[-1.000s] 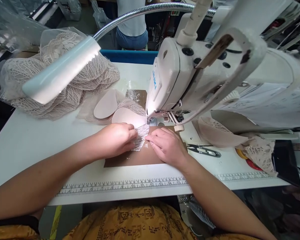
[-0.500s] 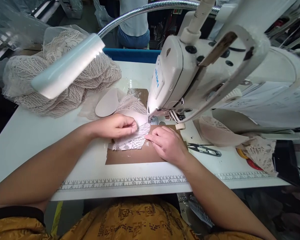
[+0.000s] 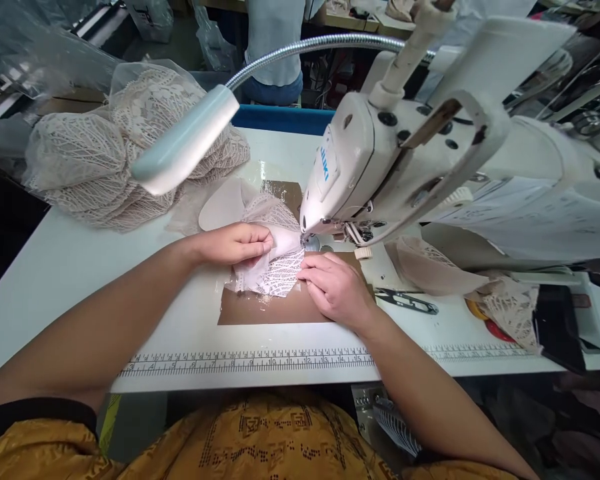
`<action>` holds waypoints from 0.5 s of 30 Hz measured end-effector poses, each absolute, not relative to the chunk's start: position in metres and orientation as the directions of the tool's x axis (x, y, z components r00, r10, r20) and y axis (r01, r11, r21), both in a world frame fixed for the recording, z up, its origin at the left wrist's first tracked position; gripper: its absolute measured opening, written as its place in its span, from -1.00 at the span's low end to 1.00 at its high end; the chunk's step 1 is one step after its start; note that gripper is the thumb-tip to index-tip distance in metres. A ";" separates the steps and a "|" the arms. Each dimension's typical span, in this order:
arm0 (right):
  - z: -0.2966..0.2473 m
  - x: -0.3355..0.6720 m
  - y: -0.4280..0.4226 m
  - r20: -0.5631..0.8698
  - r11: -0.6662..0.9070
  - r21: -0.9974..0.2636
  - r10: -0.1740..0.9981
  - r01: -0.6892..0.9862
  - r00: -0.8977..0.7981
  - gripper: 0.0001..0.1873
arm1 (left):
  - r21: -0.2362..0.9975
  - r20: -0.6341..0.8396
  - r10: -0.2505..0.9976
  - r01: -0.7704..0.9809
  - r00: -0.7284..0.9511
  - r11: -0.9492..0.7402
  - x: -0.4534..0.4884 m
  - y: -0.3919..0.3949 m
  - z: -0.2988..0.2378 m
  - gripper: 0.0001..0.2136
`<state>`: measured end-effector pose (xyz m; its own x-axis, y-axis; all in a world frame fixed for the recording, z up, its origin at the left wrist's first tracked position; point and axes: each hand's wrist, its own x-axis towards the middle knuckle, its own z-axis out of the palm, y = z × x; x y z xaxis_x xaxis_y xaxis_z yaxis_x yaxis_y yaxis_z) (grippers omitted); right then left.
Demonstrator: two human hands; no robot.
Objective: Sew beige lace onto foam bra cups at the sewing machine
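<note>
Currently, at far left: a heap of pale lace (image 3: 90, 160) on the white bench (image 3: 80, 260), with the lamp head (image 3: 187, 143) hanging in front of it in view. Next, a smooth beige piece (image 3: 220, 207) lies behind my left hand (image 3: 235, 243). Left thumb and fingers are pinched together on the pale cup piece (image 3: 286, 241), by its near left edge. That piece and the lace panel (image 3: 285, 270) lie under the needle end of the sewing machine (image 3: 350, 153), the panel's near part spread over a brown sheet (image 3: 260, 310). My right hand (image 3: 337, 287) rests on the sheet; its fingers are bent and close together, the tips at the panel's right edge. Whether they grip it, I cannot tell. Just right of this hand, black thread snips (image 3: 407, 301) lie on the bench. Beyond them, loose beige fabric (image 3: 425, 267) stretches rightward to a lace end, beside a dark object (image 3: 557, 327). A printed ruler (image 3: 255, 363) follows the near edge.
</note>
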<state>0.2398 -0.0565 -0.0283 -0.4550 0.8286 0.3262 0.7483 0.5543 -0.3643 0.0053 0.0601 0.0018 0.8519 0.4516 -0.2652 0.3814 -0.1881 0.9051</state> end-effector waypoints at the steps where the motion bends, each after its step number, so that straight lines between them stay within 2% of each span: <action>1: -0.029 0.240 -0.056 0.333 0.564 -0.371 0.823 0.738 -0.461 -0.69 | 0.915 -0.260 0.455 0.368 0.852 -0.167 0.005 0.062 0.000 -0.70; 6: -0.029 0.238 -0.054 0.343 0.562 -0.423 0.825 0.711 -0.449 -0.71 | 0.947 -0.255 0.446 0.314 0.858 -0.062 0.004 0.066 -0.007 -0.71; 12: -0.008 0.224 -0.057 0.100 0.364 -0.566 0.921 0.739 -0.377 -0.78 | 0.949 -0.291 0.468 0.313 0.834 0.031 0.001 0.069 -0.014 -0.76; 14: -0.004 0.211 -0.057 0.047 0.289 -0.557 0.947 0.779 -0.318 -0.79 | 0.954 -0.287 0.476 0.294 0.831 0.061 0.001 0.069 -0.015 -0.76; 15: -0.004 0.203 -0.057 0.050 0.269 -0.512 0.957 0.816 -0.284 -0.76 | 0.955 -0.286 0.479 0.285 0.830 0.078 0.001 0.070 -0.016 -0.76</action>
